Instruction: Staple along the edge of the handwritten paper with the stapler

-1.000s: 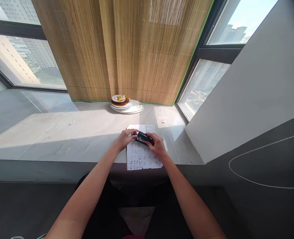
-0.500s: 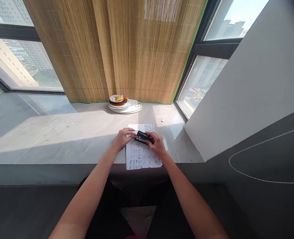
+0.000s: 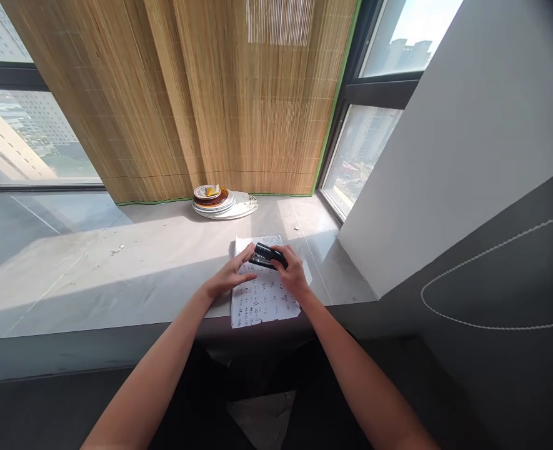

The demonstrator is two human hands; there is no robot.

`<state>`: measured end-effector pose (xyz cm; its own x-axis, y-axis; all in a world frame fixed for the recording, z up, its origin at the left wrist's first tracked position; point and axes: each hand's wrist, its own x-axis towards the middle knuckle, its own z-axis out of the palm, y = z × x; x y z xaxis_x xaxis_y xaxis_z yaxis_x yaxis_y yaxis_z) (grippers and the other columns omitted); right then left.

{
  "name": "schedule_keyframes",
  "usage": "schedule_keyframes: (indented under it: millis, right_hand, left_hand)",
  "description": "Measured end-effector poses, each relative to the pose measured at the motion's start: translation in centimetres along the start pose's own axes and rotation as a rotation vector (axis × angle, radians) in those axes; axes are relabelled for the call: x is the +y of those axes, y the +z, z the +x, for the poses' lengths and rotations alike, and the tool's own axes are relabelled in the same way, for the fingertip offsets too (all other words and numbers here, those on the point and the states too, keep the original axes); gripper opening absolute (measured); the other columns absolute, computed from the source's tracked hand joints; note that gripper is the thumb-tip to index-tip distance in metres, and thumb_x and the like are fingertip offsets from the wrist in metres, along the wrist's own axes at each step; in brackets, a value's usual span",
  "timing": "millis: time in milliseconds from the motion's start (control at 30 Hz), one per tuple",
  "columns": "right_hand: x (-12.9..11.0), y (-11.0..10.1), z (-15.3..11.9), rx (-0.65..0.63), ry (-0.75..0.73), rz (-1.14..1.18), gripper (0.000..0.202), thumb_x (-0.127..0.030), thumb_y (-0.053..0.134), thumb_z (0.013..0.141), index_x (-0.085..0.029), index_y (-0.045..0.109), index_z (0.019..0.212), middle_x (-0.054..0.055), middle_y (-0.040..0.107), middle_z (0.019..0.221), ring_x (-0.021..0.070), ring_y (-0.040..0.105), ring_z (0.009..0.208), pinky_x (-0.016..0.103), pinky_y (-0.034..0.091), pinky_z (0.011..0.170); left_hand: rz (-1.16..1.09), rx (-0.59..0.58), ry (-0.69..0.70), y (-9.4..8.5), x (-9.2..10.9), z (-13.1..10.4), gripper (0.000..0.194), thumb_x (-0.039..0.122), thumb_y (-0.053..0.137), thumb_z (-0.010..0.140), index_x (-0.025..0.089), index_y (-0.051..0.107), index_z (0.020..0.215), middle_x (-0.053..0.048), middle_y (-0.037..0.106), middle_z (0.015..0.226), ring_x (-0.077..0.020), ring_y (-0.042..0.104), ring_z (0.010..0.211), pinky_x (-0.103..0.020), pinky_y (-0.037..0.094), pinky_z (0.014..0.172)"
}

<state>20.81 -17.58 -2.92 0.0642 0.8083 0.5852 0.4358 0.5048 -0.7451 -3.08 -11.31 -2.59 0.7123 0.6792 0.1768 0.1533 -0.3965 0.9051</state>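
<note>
A black stapler (image 3: 267, 255) is held over the handwritten paper (image 3: 264, 300), with my right hand (image 3: 293, 272) wrapped round its right end. My left hand (image 3: 233, 274) is at the stapler's left end, thumb and fingers spread apart, fingertips close to its tip; whether they touch it I cannot tell. The paper lies on the pale stone sill, its lower edge reaching the sill's front edge. Its upper part is partly hidden by my hands and the stapler.
A stack of plates (image 3: 213, 203) stands on a white oval plate (image 3: 245, 205) by the bamboo blind (image 3: 187, 112). White crumbs (image 3: 116, 250) lie on the sill (image 3: 164, 250) to the left. A grey wall (image 3: 445, 156) rises at the right, with a beaded cord (image 3: 473, 252).
My left hand has opened, its thumb and fingers moving apart at the stapler's tip. The stapler stays in my right hand. The whole view has tilted and shifted slightly.
</note>
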Motion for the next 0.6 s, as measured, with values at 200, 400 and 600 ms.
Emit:
schedule_keyframes:
  millis: [200,400,600]
  right_hand:
    - [-0.1,0.4,0.1,-0.037,-0.027,0.002,0.03,-0.023,0.059,0.099,-0.028,0.068,0.127,0.007,0.067,0.113,0.025,0.068,0.105,0.039,0.057,0.091]
    - [1.0,-3.4,0.0,0.141,0.021,-0.012,0.032,-0.022,0.056,0.098,-0.029,0.074,0.124,0.007,0.071,0.119,0.0268,0.068,0.113,0.041,0.057,0.095]
    - [5.5,-8.8,0.8,0.218,0.151,-0.209,0.031,-0.026,0.058,0.09,-0.023,0.078,0.114,0.009,0.075,0.113,0.0298,0.067,0.108,0.047,0.053,0.097]
  left_hand:
    - [0.038,-0.02,0.004,0.2,-0.4,0.3,0.097,0.064,0.065,0.098,0.029,0.016,0.175,-0.007,0.016,0.181,-0.0337,0.023,0.165,-0.051,0.023,0.135]
    - [0.38,0.157,0.048,0.0,0.6,0.3,0.055,0.056,0.049,0.108,0.025,0.059,0.152,-0.011,0.058,0.158,-0.0328,0.05,0.151,-0.057,0.037,0.128]
    - [0.725,-0.077,0.259,-0.7,1.3,4.8,0.03,0.039,0.057,0.105,0.025,0.076,0.123,-0.012,0.068,0.143,-0.0323,0.061,0.135,-0.056,0.045,0.119]
